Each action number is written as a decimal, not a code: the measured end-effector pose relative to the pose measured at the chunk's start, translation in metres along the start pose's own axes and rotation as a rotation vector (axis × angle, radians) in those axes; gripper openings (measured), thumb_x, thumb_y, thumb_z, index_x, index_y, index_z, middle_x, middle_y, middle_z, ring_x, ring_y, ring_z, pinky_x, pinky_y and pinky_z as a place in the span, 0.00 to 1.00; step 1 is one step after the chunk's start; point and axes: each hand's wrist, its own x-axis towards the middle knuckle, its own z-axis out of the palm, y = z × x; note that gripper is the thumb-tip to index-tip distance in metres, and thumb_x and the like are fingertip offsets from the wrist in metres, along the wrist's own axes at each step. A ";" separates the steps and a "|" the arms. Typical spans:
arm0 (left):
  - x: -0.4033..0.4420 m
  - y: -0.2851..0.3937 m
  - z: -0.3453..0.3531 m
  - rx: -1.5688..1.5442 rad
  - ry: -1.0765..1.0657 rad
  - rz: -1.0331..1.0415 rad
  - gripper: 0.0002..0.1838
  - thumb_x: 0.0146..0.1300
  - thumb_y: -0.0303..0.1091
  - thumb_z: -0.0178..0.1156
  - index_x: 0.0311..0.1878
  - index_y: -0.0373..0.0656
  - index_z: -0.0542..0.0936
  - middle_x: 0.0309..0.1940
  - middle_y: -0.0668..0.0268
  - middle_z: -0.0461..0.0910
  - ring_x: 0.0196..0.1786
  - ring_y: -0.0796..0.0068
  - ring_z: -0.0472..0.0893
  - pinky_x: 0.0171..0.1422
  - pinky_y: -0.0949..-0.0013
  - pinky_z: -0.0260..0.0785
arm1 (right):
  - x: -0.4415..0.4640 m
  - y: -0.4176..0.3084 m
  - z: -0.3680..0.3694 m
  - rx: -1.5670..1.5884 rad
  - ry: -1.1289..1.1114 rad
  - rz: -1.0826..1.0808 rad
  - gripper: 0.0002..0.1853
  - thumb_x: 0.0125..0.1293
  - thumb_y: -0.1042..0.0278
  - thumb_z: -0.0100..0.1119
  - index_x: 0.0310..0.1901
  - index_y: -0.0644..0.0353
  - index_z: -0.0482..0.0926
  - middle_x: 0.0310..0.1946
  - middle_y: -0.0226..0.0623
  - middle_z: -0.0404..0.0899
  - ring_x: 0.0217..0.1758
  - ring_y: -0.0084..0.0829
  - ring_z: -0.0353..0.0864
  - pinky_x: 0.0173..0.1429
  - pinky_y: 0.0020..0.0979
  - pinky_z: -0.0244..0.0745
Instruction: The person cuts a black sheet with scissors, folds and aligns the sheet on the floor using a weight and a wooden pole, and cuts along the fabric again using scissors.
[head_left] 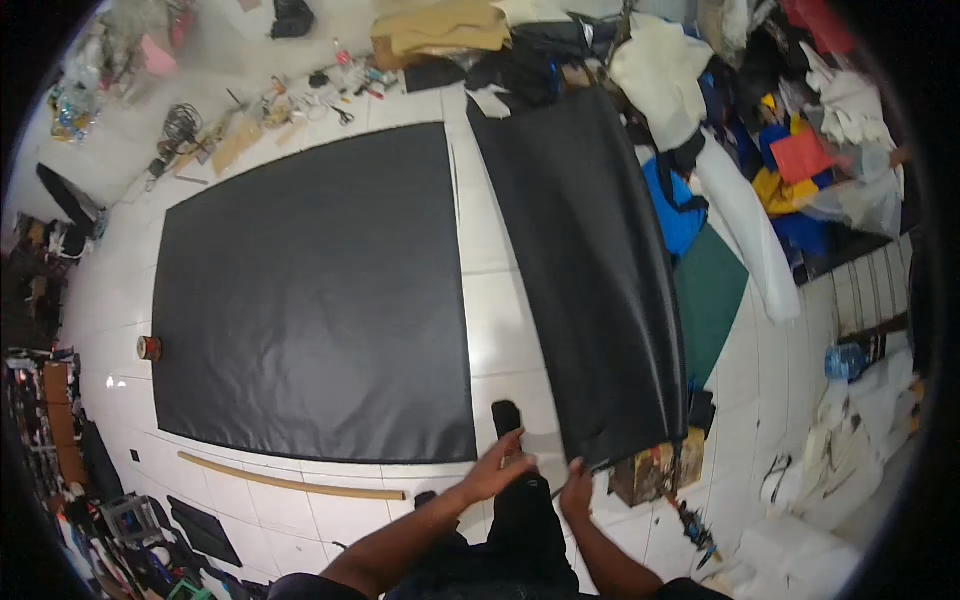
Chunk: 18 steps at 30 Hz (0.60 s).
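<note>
A large black sheet (310,300), smooth like leatherette, lies flat on the floor at left. To its right lies a narrower black sheet (590,260), its right side curving over in a fold. At that sheet's near left corner is my right hand (576,492), its fingers closed on the edge; part of the grip is hidden. My left hand (497,470) is in front of my leg, between the two sheets. Its fingers are apart and I see nothing in them.
White floor tiles (497,320) show between the sheets. A long tan strip (290,480) and a small can (149,348) lie near the large sheet. A worn box (640,478) stands beside the folded sheet. Scissors (343,116) lie at the back; piled fabric (665,75) fills the right.
</note>
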 end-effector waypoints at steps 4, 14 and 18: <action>0.020 0.113 0.039 0.509 -0.035 -0.236 0.47 0.67 0.45 0.58 0.77 0.43 0.39 0.57 0.38 0.73 0.58 0.44 0.77 0.62 0.52 0.71 | -0.033 -0.057 -0.017 -0.055 -0.353 -0.347 0.25 0.71 0.53 0.49 0.59 0.66 0.71 0.57 0.53 0.73 0.61 0.48 0.73 0.65 0.45 0.65; -0.002 0.079 0.029 0.688 -0.100 0.003 0.46 0.58 0.26 0.52 0.76 0.35 0.40 0.36 0.43 0.82 0.35 0.44 0.83 0.50 0.46 0.73 | 0.072 -0.243 0.012 -0.552 -0.454 -0.211 0.34 0.67 0.51 0.56 0.65 0.71 0.66 0.64 0.61 0.67 0.68 0.51 0.67 0.69 0.42 0.63; -0.041 0.084 -0.025 0.381 -0.085 0.049 0.43 0.69 0.55 0.49 0.73 0.29 0.51 0.59 0.33 0.71 0.63 0.44 0.73 0.70 0.52 0.60 | 0.129 -0.201 0.062 -0.717 -0.442 -0.196 0.36 0.67 0.54 0.58 0.68 0.72 0.62 0.65 0.63 0.66 0.69 0.51 0.66 0.66 0.40 0.68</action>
